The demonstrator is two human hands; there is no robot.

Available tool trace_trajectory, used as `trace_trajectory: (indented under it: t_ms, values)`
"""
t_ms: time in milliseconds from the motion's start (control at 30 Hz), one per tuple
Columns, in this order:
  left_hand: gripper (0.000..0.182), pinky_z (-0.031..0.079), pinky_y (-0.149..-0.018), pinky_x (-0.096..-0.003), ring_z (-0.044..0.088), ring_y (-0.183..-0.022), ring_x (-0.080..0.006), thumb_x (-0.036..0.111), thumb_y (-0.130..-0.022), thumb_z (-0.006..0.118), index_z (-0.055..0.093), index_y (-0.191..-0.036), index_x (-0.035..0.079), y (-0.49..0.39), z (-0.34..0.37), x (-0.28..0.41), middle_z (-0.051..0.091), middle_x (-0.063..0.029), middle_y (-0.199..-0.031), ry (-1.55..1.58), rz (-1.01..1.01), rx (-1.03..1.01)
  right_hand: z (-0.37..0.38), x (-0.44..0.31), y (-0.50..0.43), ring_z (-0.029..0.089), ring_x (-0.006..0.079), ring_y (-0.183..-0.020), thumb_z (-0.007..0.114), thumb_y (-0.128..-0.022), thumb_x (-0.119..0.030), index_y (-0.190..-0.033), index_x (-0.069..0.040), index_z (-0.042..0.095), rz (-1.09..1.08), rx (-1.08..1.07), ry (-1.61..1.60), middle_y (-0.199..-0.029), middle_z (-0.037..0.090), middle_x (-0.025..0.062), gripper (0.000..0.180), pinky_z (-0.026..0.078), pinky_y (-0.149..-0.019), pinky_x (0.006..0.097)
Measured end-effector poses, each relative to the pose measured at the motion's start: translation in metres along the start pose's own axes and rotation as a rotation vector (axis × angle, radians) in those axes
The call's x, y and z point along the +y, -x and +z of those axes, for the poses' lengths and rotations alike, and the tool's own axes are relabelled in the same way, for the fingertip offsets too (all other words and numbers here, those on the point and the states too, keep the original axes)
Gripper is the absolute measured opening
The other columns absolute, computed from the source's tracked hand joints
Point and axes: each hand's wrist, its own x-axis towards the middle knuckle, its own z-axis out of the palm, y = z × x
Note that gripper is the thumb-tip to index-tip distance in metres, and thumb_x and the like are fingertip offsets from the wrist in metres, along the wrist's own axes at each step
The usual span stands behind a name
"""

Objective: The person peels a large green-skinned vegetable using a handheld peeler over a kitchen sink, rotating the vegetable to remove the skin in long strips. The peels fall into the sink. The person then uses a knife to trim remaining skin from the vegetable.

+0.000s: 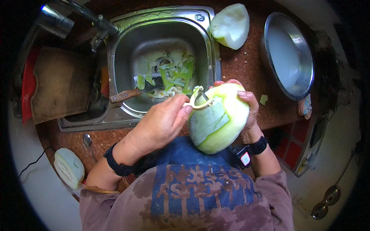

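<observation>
My left hand (pixel 164 119) grips the handle of a Y-shaped vegetable peeler (pixel 202 106), with bits of peel stuck on its head. The peeler's blade rests at the upper part of a large, pale green melon (pixel 211 124), perhaps a winter melon. Around the melon's far right side my right hand (pixel 250 104) is wrapped, holding it up above the counter edge in front of my body. A grey-green patch of skin is left on the side facing me; the flesh around it is pale and peeled.
Green peelings (pixel 176 73) and a wooden-handled knife (pixel 125 95) lie in the steel sink (pixel 162 34), under a faucet (pixel 101 24). A peeled melon piece (pixel 231 27) and a metal basin (pixel 284 57) stand right. At left are a cutting board (pixel 59 83), a spoon (pixel 87 140) and a cut melon (pixel 69 167).
</observation>
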Motion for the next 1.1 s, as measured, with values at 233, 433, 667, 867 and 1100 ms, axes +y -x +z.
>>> trace_trajectory:
  t_ms: [233,433,667,867,1100]
  values:
    - [0.023,0.046,-0.064,-0.0488,0.060,-0.076,-0.0439,0.023,-0.099,0.047,0.048,-0.091,0.001,-0.015,-0.008,0.018,0.059,-0.0239,-0.078,-0.187,-0.025,-0.049,0.012,0.015,-0.010,0.052,0.0350,-0.120,0.059,-0.077,-0.019,-0.119,-0.004,0.051,-0.049,-0.057,-0.001,-0.124,0.057,0.0227,0.046,0.041,-0.106,0.0482]
    - [0.023,0.048,-0.059,-0.0497,0.060,-0.068,-0.0448,0.022,-0.099,0.046,0.046,-0.094,-0.001,0.000,0.002,0.009,0.059,-0.0250,-0.072,-0.149,-0.096,-0.148,-0.005,0.025,-0.016,0.056,0.0352,-0.115,0.057,-0.076,-0.017,-0.113,-0.003,0.058,-0.018,-0.038,-0.093,-0.122,0.059,0.0232,0.040,0.043,-0.104,0.0482]
    - [0.022,0.047,-0.059,-0.0474,0.060,-0.067,-0.0429,0.019,-0.098,0.051,0.045,-0.090,0.000,0.029,0.021,0.000,0.058,-0.0226,-0.073,-0.064,-0.135,-0.141,-0.019,0.020,-0.016,0.056,0.0331,-0.116,0.055,-0.078,-0.020,-0.105,-0.004,0.063,-0.109,0.025,-0.157,-0.112,0.063,0.0155,0.032,0.043,-0.103,0.0528]
    - [0.019,0.047,-0.059,-0.0481,0.059,-0.068,-0.0419,0.019,-0.096,0.052,0.047,-0.090,0.002,0.008,0.000,0.009,0.058,-0.0214,-0.074,-0.147,0.022,-0.086,-0.001,0.019,-0.018,0.053,0.0323,-0.119,0.056,-0.078,-0.016,-0.109,-0.003,0.060,-0.099,-0.016,-0.112,-0.111,0.062,0.0148,0.034,0.042,-0.105,0.0499]
    - [0.020,0.050,-0.059,-0.0491,0.061,-0.065,-0.0412,0.020,-0.096,0.052,0.049,-0.091,0.002,-0.006,0.003,0.026,0.061,-0.0210,-0.071,-0.325,-0.006,-0.085,0.006,0.025,-0.023,0.056,0.0337,-0.113,0.056,-0.077,-0.013,-0.106,-0.002,0.056,-0.073,0.058,-0.099,-0.106,0.061,0.0158,0.030,0.045,-0.102,0.0469]
